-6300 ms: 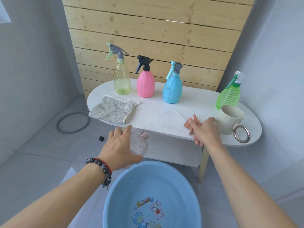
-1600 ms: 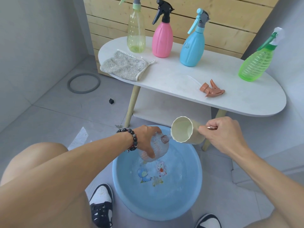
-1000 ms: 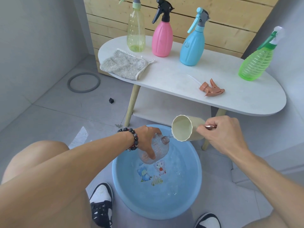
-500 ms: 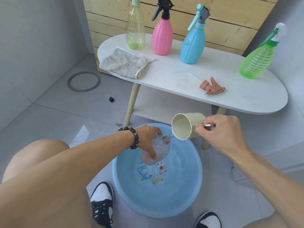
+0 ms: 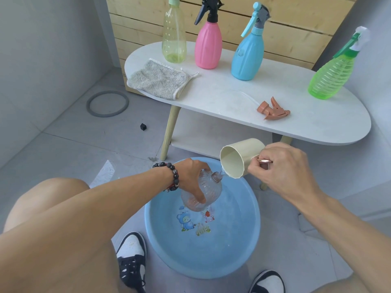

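Head view: filling step; left hand (image 5: 191, 178) grasps clear bottle (image 5: 209, 193), right hand (image 5: 283, 168) grips tipped cup (image 5: 243, 155) over basin (image 5: 232, 250); next, probably: hold cup lip over bottle neck.

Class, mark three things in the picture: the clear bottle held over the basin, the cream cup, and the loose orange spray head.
clear bottle (image 5: 211, 187): head view, ribbed shoulder below the neck.
cream cup (image 5: 249, 149): head view, outer side wall.
orange spray head (image 5: 275, 112): head view, middle of its body.
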Tool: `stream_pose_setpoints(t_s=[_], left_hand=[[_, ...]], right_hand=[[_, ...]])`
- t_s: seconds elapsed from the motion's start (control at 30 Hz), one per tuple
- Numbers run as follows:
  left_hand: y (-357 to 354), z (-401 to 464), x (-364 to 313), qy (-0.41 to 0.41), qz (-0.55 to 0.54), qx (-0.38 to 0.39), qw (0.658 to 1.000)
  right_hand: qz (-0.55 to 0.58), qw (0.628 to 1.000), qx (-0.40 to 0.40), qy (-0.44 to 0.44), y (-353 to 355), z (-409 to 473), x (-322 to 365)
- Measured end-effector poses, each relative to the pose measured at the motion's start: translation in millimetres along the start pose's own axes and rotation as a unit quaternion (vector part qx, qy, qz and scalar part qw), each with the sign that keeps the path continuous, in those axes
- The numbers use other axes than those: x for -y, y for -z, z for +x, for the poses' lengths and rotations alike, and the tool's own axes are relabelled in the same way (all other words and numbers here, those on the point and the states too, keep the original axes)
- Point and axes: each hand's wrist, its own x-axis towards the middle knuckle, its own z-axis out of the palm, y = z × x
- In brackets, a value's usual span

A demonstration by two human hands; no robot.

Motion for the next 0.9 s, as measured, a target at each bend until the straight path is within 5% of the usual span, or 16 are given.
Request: stream_pose_setpoints(t_s=[0.9], left_hand=[[2,2,-5,0.013,0.009,-0.026,1.000]], right_hand=[[-0.066,0.963,-0.102,0.239,2,-4,11]])
